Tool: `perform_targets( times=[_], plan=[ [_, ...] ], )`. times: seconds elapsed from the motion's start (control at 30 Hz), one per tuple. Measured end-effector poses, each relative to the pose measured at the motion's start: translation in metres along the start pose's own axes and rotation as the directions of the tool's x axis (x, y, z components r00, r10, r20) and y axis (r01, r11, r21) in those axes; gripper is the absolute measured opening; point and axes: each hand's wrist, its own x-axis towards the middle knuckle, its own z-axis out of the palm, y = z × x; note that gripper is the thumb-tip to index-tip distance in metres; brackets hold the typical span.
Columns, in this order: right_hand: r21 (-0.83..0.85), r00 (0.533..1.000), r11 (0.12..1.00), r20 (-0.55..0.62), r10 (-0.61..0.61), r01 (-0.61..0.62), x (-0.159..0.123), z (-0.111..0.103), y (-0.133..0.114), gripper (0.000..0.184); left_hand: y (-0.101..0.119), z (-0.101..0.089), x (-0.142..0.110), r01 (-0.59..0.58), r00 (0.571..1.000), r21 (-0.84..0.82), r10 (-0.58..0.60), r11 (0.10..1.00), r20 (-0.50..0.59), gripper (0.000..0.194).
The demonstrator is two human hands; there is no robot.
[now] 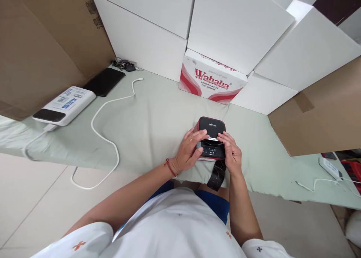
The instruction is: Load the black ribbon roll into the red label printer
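A small black-and-red label printer (216,127) sits on the cloth-covered table close to my body. My left hand (189,150) grips its left side, fingers over the top edge and thumb by the button panel. On the other side, my right hand (231,153) holds the printer's right edge, with fingertips bent onto the top. Between the fingertips of both hands, a narrow white strip shows at the slot across the printer. A dark, shiny band (216,177) hangs from beneath the printer's front over the table edge; what it is, I cannot tell.
A Wahaha water carton (213,79) stands behind the printer, against stacked white boxes (239,21). On the left lie a white power bank (66,106) with a cable (97,128), a black phone (105,81) and keys (124,64). Brown cardboard (324,111) flanks the right side.
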Motion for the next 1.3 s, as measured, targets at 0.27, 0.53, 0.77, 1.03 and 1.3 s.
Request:
perform_targets(
  times=[0.27, 0.53, 0.77, 1.03, 1.3],
  plan=[
    [0.061, 1.000, 0.998, -0.019, 0.007, -0.006, -0.001, 0.003, 0.002, 0.039, 0.010, -0.002, 0.007, 0.148, 0.989, -0.038, -0.149, 0.988, -0.022, 0.042],
    [0.093, 0.996, 0.996, -0.088, 0.001, 0.007, -0.002, 0.013, 0.004, 0.038, -0.011, -0.018, 0.038, 0.362, 0.927, -0.350, -0.375, 0.864, 0.032, 0.041],
    [0.079, 0.990, 0.997, -0.141, 0.002, 0.009, -0.006, 0.019, 0.000, 0.038, -0.053, 0.005, 0.045, 0.434, 0.885, -0.475, -0.462, 0.766, 0.063, 0.070],
    [0.109, 0.979, 0.993, -0.201, -0.031, 0.054, -0.010, 0.023, -0.001, 0.034, -0.060, -0.010, 0.025, 0.342, 0.934, -0.454, -0.244, 0.823, 0.261, 0.093],
    [0.099, 0.980, 0.991, -0.185, -0.074, 0.093, -0.013, 0.021, -0.005, 0.033, -0.063, -0.016, 0.035, 0.343, 0.926, -0.538, -0.180, 0.770, 0.333, 0.091]
  ],
)
